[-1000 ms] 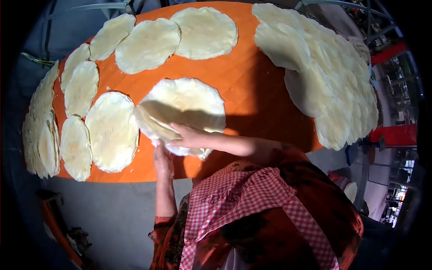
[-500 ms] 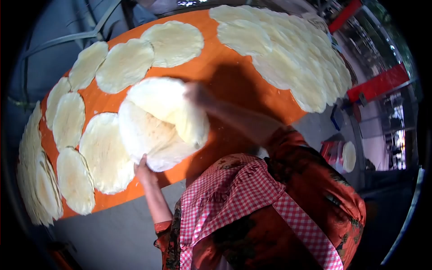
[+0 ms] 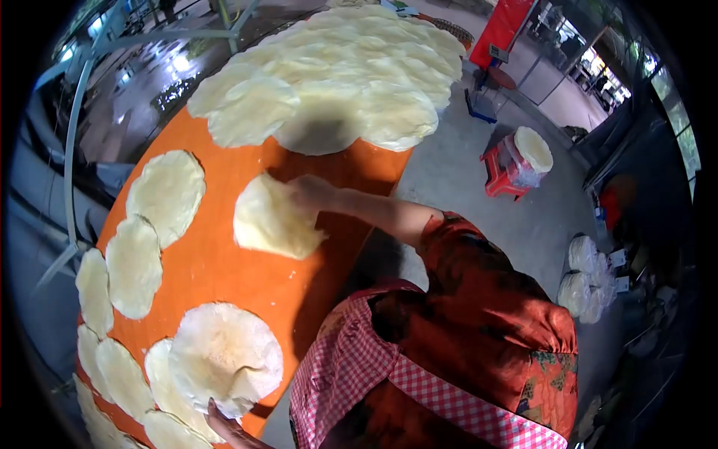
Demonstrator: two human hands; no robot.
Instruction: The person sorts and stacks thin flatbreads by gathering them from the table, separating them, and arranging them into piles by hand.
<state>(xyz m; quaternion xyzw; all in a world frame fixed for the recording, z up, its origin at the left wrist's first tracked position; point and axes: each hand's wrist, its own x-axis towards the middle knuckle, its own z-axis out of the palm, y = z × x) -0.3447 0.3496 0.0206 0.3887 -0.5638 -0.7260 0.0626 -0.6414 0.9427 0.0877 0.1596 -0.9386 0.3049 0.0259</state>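
My right hand (image 3: 313,196) is stretched out over the orange table (image 3: 217,262), closed on the upper right part of a thin, pale flatbread (image 3: 269,217). That sheet is partly folded and a little blurred. Low in the view, my left hand (image 3: 224,428) grips the near rim of another round flatbread (image 3: 224,355). Browned marks show at its centre, and one side is creased. It overlaps other pale rounds lying beneath and beside it. The fingertips of my left hand are partly hidden by the bread.
Overlapping flatbreads (image 3: 336,67) cover the table's far end. Single rounds (image 3: 166,196) lie along its left side. On the floor to the right stand a red stool (image 3: 499,176) with a bagged stack on it, a blue scale (image 3: 480,106) and bagged stacks (image 3: 580,292). A metal frame (image 3: 78,150) runs along the left.
My right hand has pulled a flatbread off the round in my left hand and carried it toward the far stack. The view has swung to the right, and my left hand keeps its round.
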